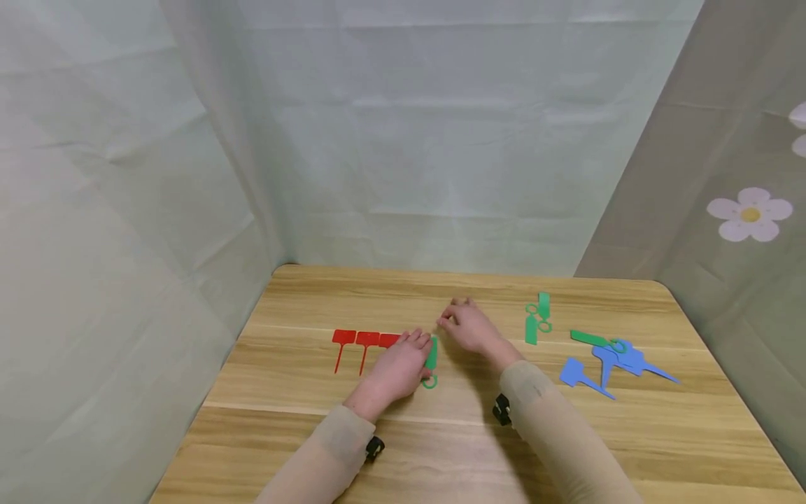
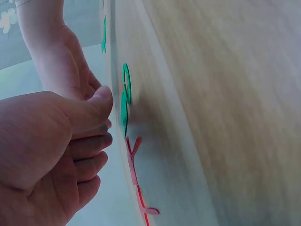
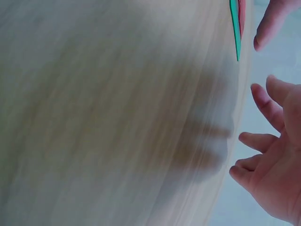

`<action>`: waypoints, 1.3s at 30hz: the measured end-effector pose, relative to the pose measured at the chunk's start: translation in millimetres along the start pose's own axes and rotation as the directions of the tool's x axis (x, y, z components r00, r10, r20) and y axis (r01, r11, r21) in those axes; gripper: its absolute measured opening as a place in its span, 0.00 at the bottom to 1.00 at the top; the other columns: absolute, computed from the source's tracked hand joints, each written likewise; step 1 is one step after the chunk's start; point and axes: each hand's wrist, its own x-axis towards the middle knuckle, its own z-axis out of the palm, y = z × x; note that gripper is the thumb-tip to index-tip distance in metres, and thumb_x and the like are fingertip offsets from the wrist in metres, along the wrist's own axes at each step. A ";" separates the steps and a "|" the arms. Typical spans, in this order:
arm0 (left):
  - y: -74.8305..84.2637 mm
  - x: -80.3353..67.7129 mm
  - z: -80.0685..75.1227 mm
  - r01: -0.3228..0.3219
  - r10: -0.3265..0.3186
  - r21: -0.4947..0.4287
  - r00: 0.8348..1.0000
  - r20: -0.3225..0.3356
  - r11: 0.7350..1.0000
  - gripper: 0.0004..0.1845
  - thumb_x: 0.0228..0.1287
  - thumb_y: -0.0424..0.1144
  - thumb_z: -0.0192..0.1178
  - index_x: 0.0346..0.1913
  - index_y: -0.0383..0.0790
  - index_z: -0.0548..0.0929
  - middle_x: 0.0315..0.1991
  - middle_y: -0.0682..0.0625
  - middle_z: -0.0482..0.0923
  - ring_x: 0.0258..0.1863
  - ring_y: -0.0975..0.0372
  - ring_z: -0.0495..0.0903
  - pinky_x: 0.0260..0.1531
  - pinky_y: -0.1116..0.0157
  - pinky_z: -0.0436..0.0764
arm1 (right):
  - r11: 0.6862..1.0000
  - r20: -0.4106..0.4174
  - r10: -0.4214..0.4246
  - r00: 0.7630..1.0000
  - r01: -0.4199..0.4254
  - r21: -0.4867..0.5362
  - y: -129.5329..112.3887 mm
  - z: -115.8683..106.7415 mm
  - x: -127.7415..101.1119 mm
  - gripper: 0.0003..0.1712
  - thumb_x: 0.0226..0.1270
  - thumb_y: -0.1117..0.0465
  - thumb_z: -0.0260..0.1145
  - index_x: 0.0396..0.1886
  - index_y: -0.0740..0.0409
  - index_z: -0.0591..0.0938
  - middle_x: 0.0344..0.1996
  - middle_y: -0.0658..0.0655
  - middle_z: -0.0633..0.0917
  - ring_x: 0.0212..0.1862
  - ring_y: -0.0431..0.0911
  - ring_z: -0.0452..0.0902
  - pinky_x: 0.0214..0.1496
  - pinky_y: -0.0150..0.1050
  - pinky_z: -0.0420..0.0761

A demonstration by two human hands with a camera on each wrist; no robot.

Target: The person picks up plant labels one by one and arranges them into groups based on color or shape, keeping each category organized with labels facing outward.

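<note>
Partly covering the green tag (image 1: 432, 355), stretched fore-and-aft, from its left with nearer, empty left grip (image 1: 400, 365); hovering right of it with relaxed right grip (image 1: 471, 327), also empty.

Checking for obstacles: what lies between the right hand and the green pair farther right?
In the head view, bare table separates the right hand from the green pair.

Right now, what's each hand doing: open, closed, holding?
Left hand: open, nothing visibly held, close to a green tag.
Right hand: open, fingers apart, holding nothing visible.
</note>
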 end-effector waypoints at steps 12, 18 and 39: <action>5.8 2.5 1.5 -0.014 0.013 0.040 1.000 0.023 0.999 0.31 0.76 0.47 0.68 0.74 0.36 0.78 0.76 0.44 0.74 0.79 0.50 0.66 0.79 0.53 0.63 | 0.996 -0.080 0.071 0.994 -0.066 0.054 10.0 -18.3 -7.6 0.17 0.85 0.52 0.60 0.56 0.59 0.87 0.77 0.73 0.69 0.81 0.74 0.51 0.80 0.69 0.57; 6.9 6.0 5.1 -0.008 0.006 0.038 0.999 0.044 0.999 0.27 0.75 0.43 0.69 0.72 0.38 0.81 0.75 0.45 0.75 0.78 0.51 0.68 0.78 0.52 0.65 | 0.993 -0.084 0.094 0.992 -0.088 0.074 15.8 -20.0 -10.2 0.17 0.85 0.51 0.61 0.55 0.58 0.87 0.78 0.72 0.68 0.82 0.72 0.49 0.80 0.69 0.57; 12.6 6.4 3.9 0.007 -0.009 0.071 0.999 0.032 0.997 0.23 0.76 0.36 0.67 0.71 0.39 0.82 0.74 0.46 0.76 0.76 0.52 0.72 0.76 0.56 0.69 | 0.993 -0.111 0.107 0.988 -0.100 0.066 50.4 -39.3 -30.5 0.14 0.86 0.57 0.60 0.55 0.60 0.86 0.76 0.75 0.69 0.81 0.75 0.49 0.79 0.71 0.59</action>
